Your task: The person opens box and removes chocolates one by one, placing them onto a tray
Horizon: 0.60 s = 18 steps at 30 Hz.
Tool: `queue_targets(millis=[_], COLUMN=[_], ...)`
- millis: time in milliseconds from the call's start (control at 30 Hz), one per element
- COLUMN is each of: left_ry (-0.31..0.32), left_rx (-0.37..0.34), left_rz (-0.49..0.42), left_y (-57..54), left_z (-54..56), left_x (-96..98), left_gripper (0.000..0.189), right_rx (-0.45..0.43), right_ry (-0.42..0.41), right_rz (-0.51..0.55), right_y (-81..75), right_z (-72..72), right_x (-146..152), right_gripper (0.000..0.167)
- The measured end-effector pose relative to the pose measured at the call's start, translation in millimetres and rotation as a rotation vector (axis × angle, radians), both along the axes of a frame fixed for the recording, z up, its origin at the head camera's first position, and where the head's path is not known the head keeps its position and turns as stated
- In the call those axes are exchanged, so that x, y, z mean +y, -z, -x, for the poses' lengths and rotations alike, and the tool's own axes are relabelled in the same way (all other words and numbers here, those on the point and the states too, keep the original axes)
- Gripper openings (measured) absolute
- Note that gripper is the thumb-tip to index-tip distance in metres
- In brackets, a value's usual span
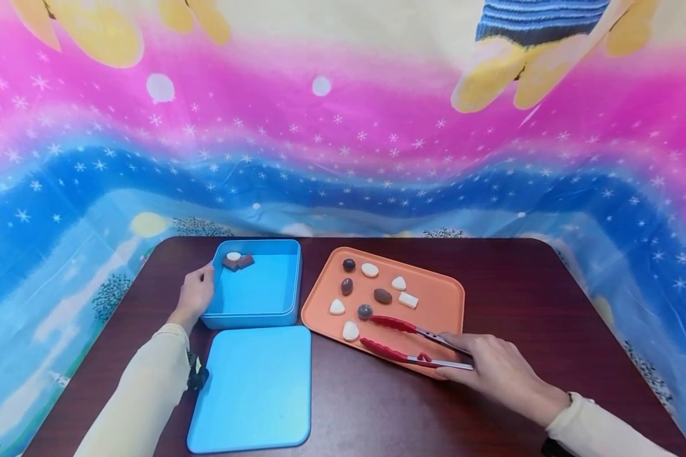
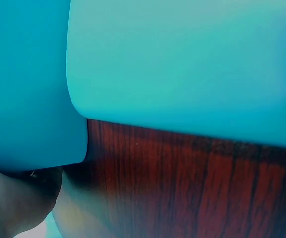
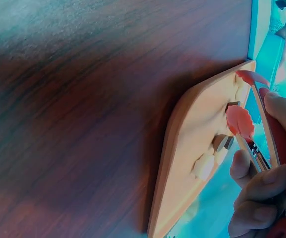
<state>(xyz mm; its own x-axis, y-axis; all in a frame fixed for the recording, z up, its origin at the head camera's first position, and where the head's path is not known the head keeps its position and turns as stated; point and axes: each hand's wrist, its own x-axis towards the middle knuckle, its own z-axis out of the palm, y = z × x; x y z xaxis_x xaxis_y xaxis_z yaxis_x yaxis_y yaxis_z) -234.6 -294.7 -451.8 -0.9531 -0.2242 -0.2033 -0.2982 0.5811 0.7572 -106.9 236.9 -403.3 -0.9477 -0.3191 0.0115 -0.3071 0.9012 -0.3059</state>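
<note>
My left hand [image 1: 195,295] holds the left wall of a light blue box [image 1: 298,279]. Inside the box's far left corner lie brown chocolate-like pieces [image 1: 244,261] and a white piece [image 1: 234,256]. Red-tipped metal tongs [image 1: 394,324] are held in my right hand [image 1: 500,368], above the orange tray [image 1: 443,317]. The tongs' tips are spread apart with nothing gripped between them. A dark ball [image 1: 364,311] sits right by the far tip, and a white piece [image 1: 351,331] lies just ahead of the near tip. In the right wrist view, fingers curl round the tongs [image 3: 240,121].
Several dark and white pieces, among them a white block [image 1: 408,300] and a dark oval [image 1: 382,296], are scattered over the tray. A flat blue lid [image 1: 251,390] lies in front of the box on the dark wooden table [image 1: 371,412]. A patterned cloth [image 1: 343,158] hangs behind.
</note>
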Motion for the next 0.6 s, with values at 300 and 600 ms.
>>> queue_targets(millis=[300,600], left_ry=[0.001,-0.009], left_rx=[-0.004,-0.01], left_rz=[0.001,-0.007], left_y=[-1.4,-0.5], left_z=[-1.1,-0.2], left_x=[0.3,0.9], left_gripper=[0.06,0.059], right_rx=[-0.04,-0.012], right_ry=[0.033,0.052], right_rz=[0.01,0.045], right_y=[-7.0,-18.2], right_z=[-2.9,-0.7], right_x=[8,11], right_gripper=[0.064,0.07])
